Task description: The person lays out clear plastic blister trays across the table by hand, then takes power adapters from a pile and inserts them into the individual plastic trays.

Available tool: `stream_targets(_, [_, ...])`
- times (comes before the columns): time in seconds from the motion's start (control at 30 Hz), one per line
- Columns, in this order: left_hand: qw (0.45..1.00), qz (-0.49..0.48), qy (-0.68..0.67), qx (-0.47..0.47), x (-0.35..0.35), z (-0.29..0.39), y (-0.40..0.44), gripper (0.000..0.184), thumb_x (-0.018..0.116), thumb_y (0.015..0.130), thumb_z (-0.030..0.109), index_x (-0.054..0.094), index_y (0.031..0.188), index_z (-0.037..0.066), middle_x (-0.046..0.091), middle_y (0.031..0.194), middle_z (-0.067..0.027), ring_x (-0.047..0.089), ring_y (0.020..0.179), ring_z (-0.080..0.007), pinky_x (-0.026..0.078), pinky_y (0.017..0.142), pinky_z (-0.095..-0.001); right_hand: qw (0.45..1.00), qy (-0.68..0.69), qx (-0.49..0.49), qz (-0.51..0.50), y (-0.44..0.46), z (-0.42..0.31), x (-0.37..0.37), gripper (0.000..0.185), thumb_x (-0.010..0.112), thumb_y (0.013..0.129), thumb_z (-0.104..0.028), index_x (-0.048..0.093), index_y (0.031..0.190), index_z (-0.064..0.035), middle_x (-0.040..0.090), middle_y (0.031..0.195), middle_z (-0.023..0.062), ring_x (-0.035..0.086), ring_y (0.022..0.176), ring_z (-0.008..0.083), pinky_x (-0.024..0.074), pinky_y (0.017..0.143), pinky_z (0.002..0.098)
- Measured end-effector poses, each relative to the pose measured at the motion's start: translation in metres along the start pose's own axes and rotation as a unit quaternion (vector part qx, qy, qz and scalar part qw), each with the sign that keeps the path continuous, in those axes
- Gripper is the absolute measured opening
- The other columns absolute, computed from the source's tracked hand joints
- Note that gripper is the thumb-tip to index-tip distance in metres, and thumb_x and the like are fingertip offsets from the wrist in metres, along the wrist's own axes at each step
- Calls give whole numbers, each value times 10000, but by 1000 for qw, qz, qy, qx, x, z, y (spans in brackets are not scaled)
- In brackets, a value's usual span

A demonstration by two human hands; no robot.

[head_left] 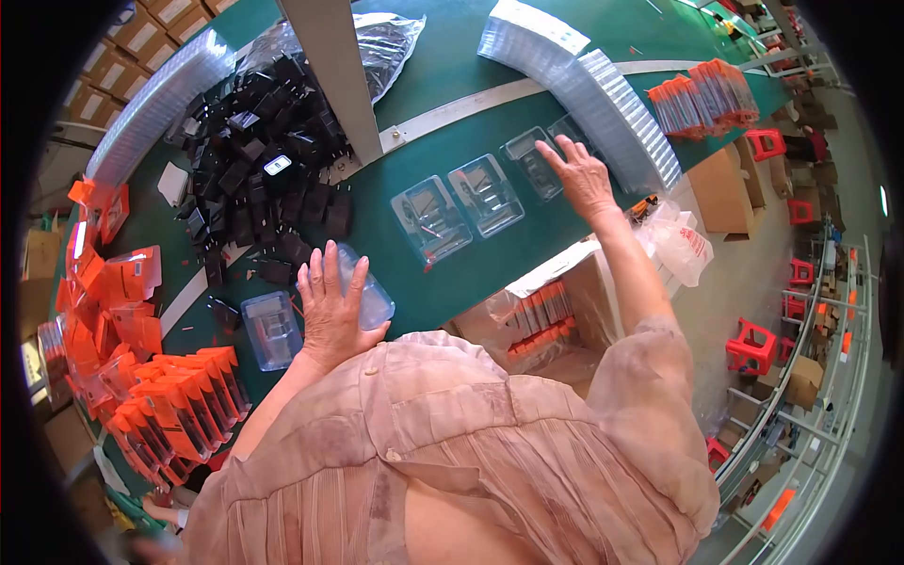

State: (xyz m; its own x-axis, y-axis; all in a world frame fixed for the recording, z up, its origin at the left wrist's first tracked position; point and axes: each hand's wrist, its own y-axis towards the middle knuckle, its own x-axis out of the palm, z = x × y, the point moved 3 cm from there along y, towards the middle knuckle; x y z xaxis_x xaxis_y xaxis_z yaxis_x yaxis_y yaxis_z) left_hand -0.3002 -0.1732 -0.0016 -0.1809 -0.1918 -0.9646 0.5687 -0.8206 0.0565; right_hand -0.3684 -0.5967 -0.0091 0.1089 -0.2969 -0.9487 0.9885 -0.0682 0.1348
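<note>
My left hand (pixel 330 311) lies with spread fingers over the edge of a clear plastic blister tray (pixel 370 294). Just left of it is another clear blister tray (pixel 271 331). Farther right, my right hand (pixel 586 181) is stretched out with its fingers apart, its fingertips at a clear tray (pixel 533 165); whether they touch it I cannot tell. One more tray (pixel 568 134) is partly hidden behind those fingers. Between my hands, two clear trays (pixel 431 221) (pixel 485 195) lie side by side on the green table (pixel 452 278).
Black plug adapters (pixel 254 169) are heaped at the left behind a metal post (pixel 334 71). Nested clear trays (pixel 621 118) curve along the right, with another stack (pixel 165 104) far left. Orange packages (pixel 179 400) crowd the near left. An open carton (pixel 589 301) with orange-edged packs stands against the table.
</note>
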Motion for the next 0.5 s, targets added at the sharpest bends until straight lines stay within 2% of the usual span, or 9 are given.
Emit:
stream_targets(0.03, [1000, -2, 0, -1, -1, 0, 0, 1060, 847, 535, 437, 361, 1436, 162, 133, 1531, -282, 151, 1397, -480, 149, 1102, -608, 999, -2, -29, -13, 8, 9, 3, 566, 600, 810, -50, 483, 1337, -220, 554, 1222, 105, 571, 1077, 275, 537, 750, 382])
stream_targets(0.1, [1000, -7, 3, -4, -3, 2, 1, 1053, 844, 537, 432, 364, 1435, 163, 130, 1534, -281, 148, 1401, -476, 146, 1106, -604, 999, 43, 15, 11, 24, 26, 12, 559, 643, 811, -133, 466, 1337, -199, 551, 1231, 134, 557, 1105, 300, 518, 812, 423])
stream_targets(0.13, [1000, -7, 3, -5, -3, 3, 2, 1038, 840, 548, 428, 368, 1430, 152, 138, 1527, -288, 152, 1397, -481, 148, 1100, -610, 985, 70, 119, -105, 35, 29, 5, 543, 696, 797, -267, 484, 1284, -153, 578, 1194, 164, 560, 1111, 321, 501, 848, 462])
stream_targets(0.23, [1000, -5, 3, -10, -3, 4, 4, 1006, 830, 570, 421, 376, 1420, 133, 155, 1514, -302, 160, 1389, -492, 151, 1089, -621, 956, 67, 201, -203, 42, 36, 13, 581, 729, 776, -359, 484, 1232, -94, 623, 1127, 176, 571, 1102, 334, 502, 854, 450])
stream_targets(0.27, [1000, -3, 3, -14, -3, 5, 5, 1004, 829, 571, 420, 376, 1420, 135, 156, 1514, -302, 159, 1389, -492, 151, 1090, -620, 954, 58, 210, -205, 39, 37, 22, 573, 709, 795, -425, 511, 1178, -47, 662, 1059, 195, 612, 1057, 352, 507, 856, 446])
stream_targets(0.37, [1000, -1, 4, -28, -1, 6, 5, 1001, 829, 569, 421, 380, 1420, 143, 158, 1514, -300, 161, 1389, -491, 151, 1092, -616, 928, 117, 275, -223, 35, 38, 33, 558, 637, 831, -500, 559, 1102, -19, 670, 1004, 239, 643, 993, 394, 504, 832, 501])
stream_targets(0.4, [1000, -1, 4, -30, -2, 7, 5, 1001, 829, 568, 421, 381, 1420, 145, 158, 1515, -300, 162, 1389, -490, 152, 1093, -614, 928, 125, 284, -207, 32, 35, 36, 561, 595, 847, -542, 614, 1002, -3, 678, 997, 244, 649, 974, 406, 502, 819, 512])
stream_targets(0.5, [999, 6, 0, -34, -2, 8, 6, 1002, 832, 565, 416, 383, 1420, 151, 158, 1516, -300, 165, 1389, -488, 152, 1095, -609, 895, 139, 392, -161, 17, 33, 40, 557, 615, 849, -500, 644, 1005, 34, 704, 906, 213, 702, 864, 333, 540, 792, 450])
